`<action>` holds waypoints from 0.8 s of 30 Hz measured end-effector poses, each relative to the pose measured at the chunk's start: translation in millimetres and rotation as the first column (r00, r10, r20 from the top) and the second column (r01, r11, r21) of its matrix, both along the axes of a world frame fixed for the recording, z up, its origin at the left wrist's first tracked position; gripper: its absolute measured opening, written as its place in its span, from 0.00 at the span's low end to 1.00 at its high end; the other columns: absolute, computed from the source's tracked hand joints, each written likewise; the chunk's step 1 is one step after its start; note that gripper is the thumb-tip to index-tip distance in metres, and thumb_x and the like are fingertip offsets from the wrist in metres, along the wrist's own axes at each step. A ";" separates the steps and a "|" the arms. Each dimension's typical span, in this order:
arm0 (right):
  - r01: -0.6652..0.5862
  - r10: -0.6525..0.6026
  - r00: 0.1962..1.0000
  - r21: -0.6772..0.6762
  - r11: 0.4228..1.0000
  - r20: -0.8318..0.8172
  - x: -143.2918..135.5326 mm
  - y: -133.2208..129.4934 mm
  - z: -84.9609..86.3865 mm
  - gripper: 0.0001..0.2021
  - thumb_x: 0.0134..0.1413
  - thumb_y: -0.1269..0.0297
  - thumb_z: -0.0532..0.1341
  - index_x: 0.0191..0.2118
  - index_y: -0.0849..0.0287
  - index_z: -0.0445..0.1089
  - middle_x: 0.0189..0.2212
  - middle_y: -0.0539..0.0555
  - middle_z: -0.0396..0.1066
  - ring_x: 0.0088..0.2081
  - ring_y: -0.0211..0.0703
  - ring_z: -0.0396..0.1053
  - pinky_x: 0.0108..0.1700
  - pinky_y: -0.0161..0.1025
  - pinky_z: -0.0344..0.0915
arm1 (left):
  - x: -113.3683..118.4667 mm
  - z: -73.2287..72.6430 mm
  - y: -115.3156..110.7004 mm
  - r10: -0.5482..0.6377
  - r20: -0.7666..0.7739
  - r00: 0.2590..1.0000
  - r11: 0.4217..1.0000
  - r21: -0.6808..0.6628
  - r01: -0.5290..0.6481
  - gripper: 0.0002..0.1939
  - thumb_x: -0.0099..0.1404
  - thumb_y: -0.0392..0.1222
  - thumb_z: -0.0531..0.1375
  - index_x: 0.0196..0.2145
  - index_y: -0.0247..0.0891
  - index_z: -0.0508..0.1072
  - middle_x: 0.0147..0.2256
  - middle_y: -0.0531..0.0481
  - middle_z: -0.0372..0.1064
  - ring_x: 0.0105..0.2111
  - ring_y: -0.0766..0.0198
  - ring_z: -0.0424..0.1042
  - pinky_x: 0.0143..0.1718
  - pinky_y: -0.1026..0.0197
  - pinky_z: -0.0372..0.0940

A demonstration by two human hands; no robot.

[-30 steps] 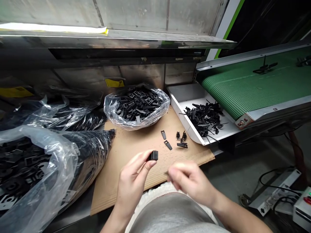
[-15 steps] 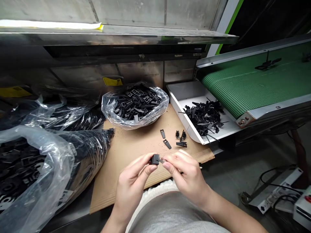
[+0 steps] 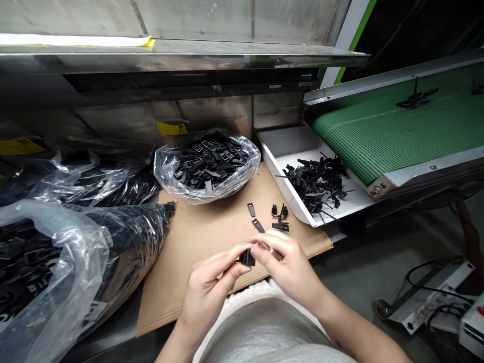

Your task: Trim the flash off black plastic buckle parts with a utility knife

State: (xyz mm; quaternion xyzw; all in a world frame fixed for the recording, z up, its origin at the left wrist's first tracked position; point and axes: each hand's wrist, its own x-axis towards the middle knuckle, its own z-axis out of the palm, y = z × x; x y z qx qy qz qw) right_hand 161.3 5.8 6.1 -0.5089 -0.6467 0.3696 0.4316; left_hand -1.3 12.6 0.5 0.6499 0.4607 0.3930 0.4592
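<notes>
Between its thumb and fingers, my left hand (image 3: 212, 275) grips a small black plastic block (image 3: 247, 258). My right hand (image 3: 287, 262) is closed, its thumb and fingertips up against the block's right side. A small shiny metal piece (image 3: 269, 248) shows between the right fingers; its shape is mostly hidden. Just beyond the hands, two flat black plastic tabs with a slot, a far tab (image 3: 251, 209) and a near tab (image 3: 258, 225), lie on the cardboard sheet (image 3: 196, 242). To their right is a small cluster of black moulded parts (image 3: 280, 217).
A clear plastic bag (image 3: 161, 166) full of black parts stands at the back. Larger bags of parts (image 3: 94, 247) crowd the left. At right, a white tray (image 3: 289, 194) of black pieces sits below a green conveyor belt (image 3: 378, 126). A metal shelf (image 3: 212, 60) spans the back.
My right hand has closed in on the block, its thumb now against it, and the metal piece has drawn back into its fingers. The block has shifted slightly right and down.
</notes>
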 end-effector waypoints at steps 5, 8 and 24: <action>-0.047 0.061 0.974 -0.069 0.997 0.219 14.3 2.2 -0.8 0.16 0.58 0.62 0.52 0.51 0.60 0.63 0.38 0.57 0.66 0.39 0.43 0.67 0.40 0.39 0.65 | -2.2 0.0 -0.3 -0.082 0.203 0.976 0.983 -0.143 0.112 0.21 0.57 0.57 0.54 0.36 0.37 0.74 0.32 0.45 0.71 0.29 0.62 0.68 0.30 0.62 0.64; -0.106 0.098 0.944 0.009 0.994 0.315 15.7 -4.8 -3.7 0.16 0.60 0.67 0.48 0.53 0.60 0.61 0.36 0.57 0.66 0.37 0.43 0.67 0.39 0.40 0.66 | 3.1 1.0 0.8 0.108 0.276 0.955 0.961 -0.276 -0.029 0.14 0.59 0.49 0.56 0.35 0.36 0.70 0.28 0.48 0.71 0.22 0.67 0.66 0.23 0.65 0.60; -0.015 -0.125 0.952 0.450 0.893 0.279 7.7 -4.9 -6.6 0.10 0.56 0.74 0.53 0.40 0.61 0.69 0.28 0.56 0.71 0.30 0.41 0.66 0.32 0.38 0.64 | 5.0 6.0 2.3 0.051 0.067 0.996 0.999 0.009 -0.051 0.09 0.59 0.35 0.58 0.37 0.42 0.75 0.36 0.50 0.71 0.36 0.64 0.68 0.38 0.67 0.62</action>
